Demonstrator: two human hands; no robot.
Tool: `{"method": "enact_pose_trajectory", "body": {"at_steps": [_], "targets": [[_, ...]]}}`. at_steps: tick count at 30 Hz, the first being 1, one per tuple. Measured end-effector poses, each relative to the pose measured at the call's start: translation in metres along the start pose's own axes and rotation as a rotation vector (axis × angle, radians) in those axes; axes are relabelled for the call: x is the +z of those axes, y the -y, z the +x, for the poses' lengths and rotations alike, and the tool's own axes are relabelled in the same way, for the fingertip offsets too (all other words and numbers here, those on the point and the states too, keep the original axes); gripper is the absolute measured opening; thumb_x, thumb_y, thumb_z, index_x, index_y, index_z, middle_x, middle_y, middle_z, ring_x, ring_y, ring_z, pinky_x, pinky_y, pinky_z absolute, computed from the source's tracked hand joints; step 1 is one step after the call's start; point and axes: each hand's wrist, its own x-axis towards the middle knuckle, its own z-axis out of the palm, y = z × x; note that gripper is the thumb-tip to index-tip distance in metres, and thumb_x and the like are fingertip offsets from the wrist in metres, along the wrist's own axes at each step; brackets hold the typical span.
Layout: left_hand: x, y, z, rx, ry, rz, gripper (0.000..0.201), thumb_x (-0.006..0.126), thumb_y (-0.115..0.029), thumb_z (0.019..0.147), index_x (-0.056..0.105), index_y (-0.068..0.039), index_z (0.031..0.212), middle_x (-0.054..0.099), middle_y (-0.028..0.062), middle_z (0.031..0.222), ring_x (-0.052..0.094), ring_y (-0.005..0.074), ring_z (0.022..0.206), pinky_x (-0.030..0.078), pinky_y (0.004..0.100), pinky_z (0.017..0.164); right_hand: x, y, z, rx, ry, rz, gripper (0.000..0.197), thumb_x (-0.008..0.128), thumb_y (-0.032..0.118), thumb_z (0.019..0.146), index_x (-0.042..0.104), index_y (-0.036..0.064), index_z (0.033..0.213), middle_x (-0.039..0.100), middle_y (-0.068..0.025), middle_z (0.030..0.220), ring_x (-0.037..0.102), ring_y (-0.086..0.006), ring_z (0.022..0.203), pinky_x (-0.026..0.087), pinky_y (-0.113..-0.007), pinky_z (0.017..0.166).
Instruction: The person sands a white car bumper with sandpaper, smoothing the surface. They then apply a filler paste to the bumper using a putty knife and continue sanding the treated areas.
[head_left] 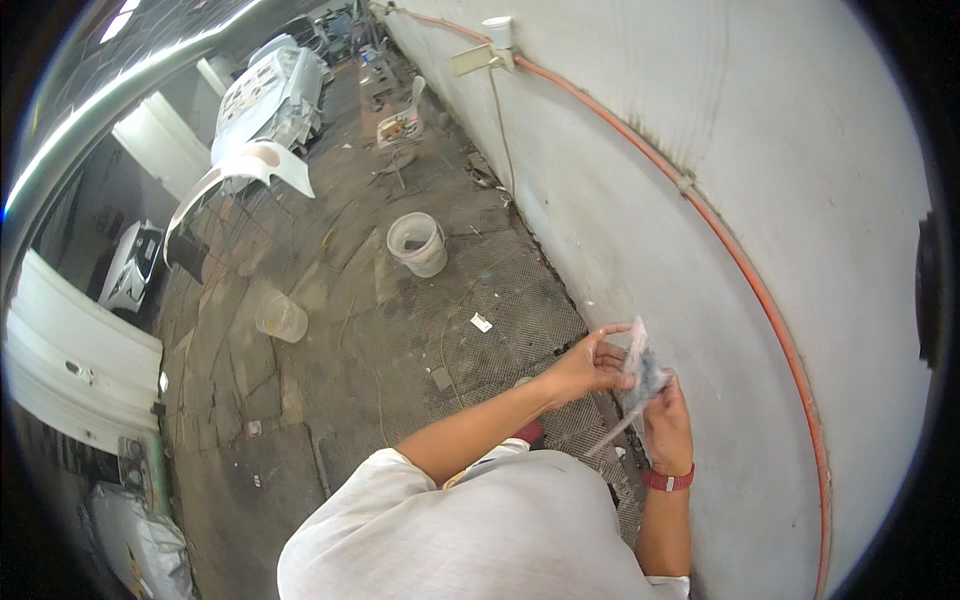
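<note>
From the head view, both hands pinch one small folded sheet close against the white wall: left hand at its upper edge, right hand underneath. It looks light and floppy, best gripped at the edges. Two buckets stand on the floor, well apart from the wall.

A small clear packet with dark grey contents is being held upright, close to the pale wall, pinched between the left hand and the right hand. Its upper edge is being shown as pale and translucent. No labels, signs or screens are being shown.
</note>
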Motion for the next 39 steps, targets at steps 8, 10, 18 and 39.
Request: {"method": "enact_pose_trajectory", "body": {"at_steps": [8,10,18,39], "targets": [[-0.004,0.004,-0.014,0.441,-0.131,0.466,0.035,0.069,-0.012,0.101,0.063,0.0,0.133,0.072,0.0157,0.123,0.067,0.0274,0.115,0.049,0.0381,0.104,-0.062,-0.063,-0.003,0.391,0.206,0.846,0.033,0.057,0.044,0.109,0.064,0.0132,0.118,0.07,-0.0044,0.09,0.068,-0.0196,0.073,0.056,-0.032,0.06],[-0.002,0.004,-0.022,0.488,-0.163,0.575,0.033,0.067,-0.012,0.101,0.063,0.001,0.131,0.072,0.0198,0.12,0.068,0.0321,0.111,0.05,0.04,0.101,-0.062,-0.033,0.019,0.171,0.058,0.529,0.031,0.063,0.038,0.107,0.062,0.0094,0.119,0.068,-0.0062,0.1,0.067,-0.018,0.082,0.056,-0.032,0.07],[0.006,-0.01,-0.034,0.126,-0.085,0.752,0.027,0.066,-0.016,0.102,0.067,0.005,0.12,0.074,0.0186,0.097,0.07,0.0265,0.088,0.054,0.0406,0.085,-0.039,-0.036,0.038,-0.168,-0.143,-0.701,0.04,0.074,0.019,0.099,0.056,0.0003,0.13,0.065,-0.0114,0.124,0.063,-0.0205,0.11,0.053,-0.036,0.096],[-0.053,0.025,-0.043,-0.138,-0.308,0.034,0.025,0.073,-0.017,0.097,0.072,0.004,0.111,0.077,0.0112,0.107,0.072,0.018,0.093,0.057,0.0347,0.089,-0.045,-0.011,0.066,-0.077,-0.26,-0.569,0.039,0.086,0.021,0.087,0.067,-0.002,0.111,0.073,-0.007,0.09,0.064,-0.0119,0.083,0.054,-0.033,0.077]]}}
